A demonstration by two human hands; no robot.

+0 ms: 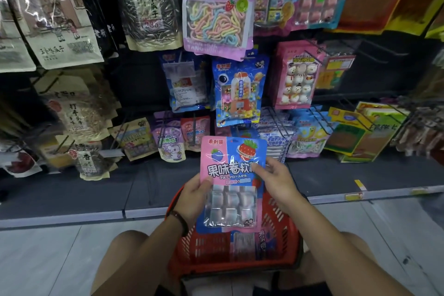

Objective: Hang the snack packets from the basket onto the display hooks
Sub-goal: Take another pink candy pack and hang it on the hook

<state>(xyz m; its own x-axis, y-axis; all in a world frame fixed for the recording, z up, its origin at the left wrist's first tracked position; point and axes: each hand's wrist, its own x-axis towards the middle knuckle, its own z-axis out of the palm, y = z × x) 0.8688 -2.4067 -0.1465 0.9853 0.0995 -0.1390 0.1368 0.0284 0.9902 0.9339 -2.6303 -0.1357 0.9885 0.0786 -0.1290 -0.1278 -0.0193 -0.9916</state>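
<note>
One pink and blue packet (231, 175) is held upright between both hands, above the red basket (278, 223), which is seen just under the wrists and between the knees. The packet's left edge is gripped by the left hand (192, 196), with the thumb on the front and the fingers hidden behind. Its right edge is pinched by the right hand (276, 180), near the printed title. More packets (242, 245) of the same kind are left lying in the basket below the hands. The step in hand is judged to be the carrying of a lifted packet toward the rack, with the hanging not yet done. The wire hooks (277, 119) are found beyond the fingertips, higher and farther away, most of them already loaded. For the next move, the packet's top must be raised and its hole lined up with a hook tip, then pushed on. The hole itself is not clearly seen, and which hook is meant cannot be told.
</note>
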